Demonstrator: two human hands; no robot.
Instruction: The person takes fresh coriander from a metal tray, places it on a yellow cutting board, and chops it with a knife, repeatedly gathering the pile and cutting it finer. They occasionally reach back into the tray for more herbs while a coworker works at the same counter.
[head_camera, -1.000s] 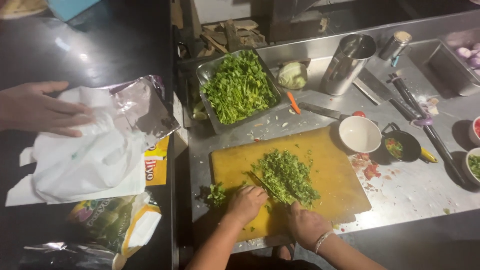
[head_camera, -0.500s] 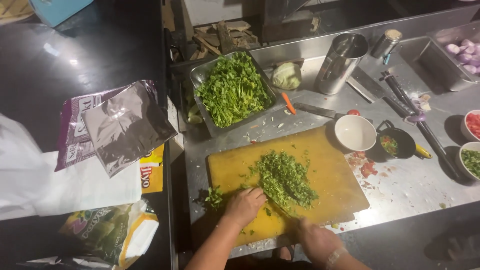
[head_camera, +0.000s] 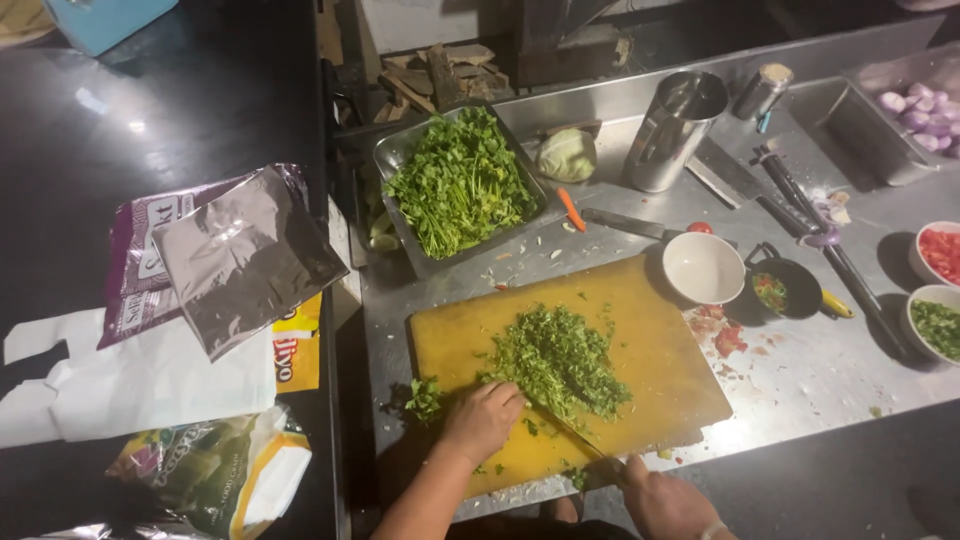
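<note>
A yellow cutting board (head_camera: 660, 330) lies on the steel counter with a heap of chopped green herbs (head_camera: 560, 360) on it. My left hand (head_camera: 482, 418) presses down on the near-left edge of the heap, next to a small uncut sprig (head_camera: 425, 398). My right hand (head_camera: 665, 500) grips the handle of a knife (head_camera: 570, 432) at the board's near edge; its blade runs up-left under the heap toward my left hand. A steel tray (head_camera: 392, 158) of whole leafy herbs (head_camera: 458, 185) stands behind the board.
An empty white bowl (head_camera: 704, 267), a small black pan (head_camera: 786, 285), bowls of chopped tomato (head_camera: 940, 252) and greens (head_camera: 938, 325) sit to the right. A steel jug (head_camera: 675, 130), a cleaver (head_camera: 725, 172) and a tray of onions (head_camera: 915, 105) are behind. Foil and plastic bags (head_camera: 235, 255) cover the dark left counter.
Another person's hand and the white bag it held on the left counter have withdrawn, uncovering the foil bag. My right hand drew the knife back toward me; my left hand stays on the herbs.
</note>
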